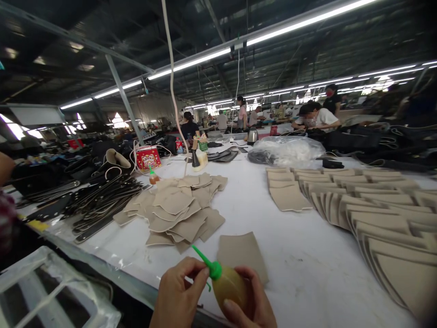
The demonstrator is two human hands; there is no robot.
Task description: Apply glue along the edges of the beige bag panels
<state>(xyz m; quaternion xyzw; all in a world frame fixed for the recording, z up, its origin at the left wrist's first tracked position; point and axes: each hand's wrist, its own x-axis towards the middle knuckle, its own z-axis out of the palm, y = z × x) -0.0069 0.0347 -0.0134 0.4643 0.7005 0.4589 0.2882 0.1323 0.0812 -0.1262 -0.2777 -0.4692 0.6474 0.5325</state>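
Observation:
My right hand (251, 298) is wrapped round a squeeze bottle (227, 289) holding a yellowish-brown liquid. The bottle's green pointed nozzle (209, 263) tilts up and to the left. Beside the nozzle's base, my left hand (184, 289) is closed in a pinch of thumb and forefinger; what lies between the fingertips is hidden. A small green hooked piece (209, 286) shows just under that thumb. Behind the bottle, a single beige panel (242, 253) lies flat on the white tabletop (290, 273), partly covered by the bottle and right hand.
A loose heap of beige pieces (180, 207) lies ahead, with black straps (102, 205) to its left. Overlapping rows of beige panels (385, 218) spread on the right. Farther back are another green-tipped bottle (153, 176), a red box (148, 157) and a plastic bag (290, 150). Several people work beyond.

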